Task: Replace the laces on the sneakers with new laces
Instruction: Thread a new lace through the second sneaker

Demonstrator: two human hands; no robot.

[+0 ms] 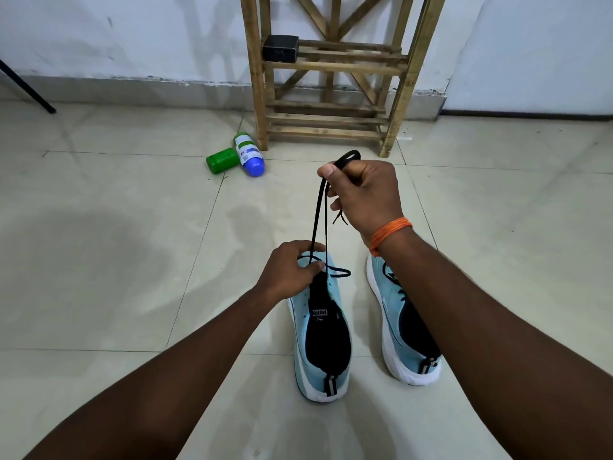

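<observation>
Two light-blue sneakers with white soles stand side by side on the tiled floor, toes pointing away from me. The left sneaker shows its black tongue and open collar. My left hand grips its toe end, where a black lace runs. My right hand, raised above the shoes, pinches the lace, which hangs in two strands down to the left sneaker; a loop sticks out over my knuckles. The right sneaker is partly hidden under my right forearm, with dark lacing visible.
A wooden rack stands against the white wall ahead, a small black box on its shelf. A green bottle and a white bottle with a blue cap lie on the floor to its left. A black pole leans at far left.
</observation>
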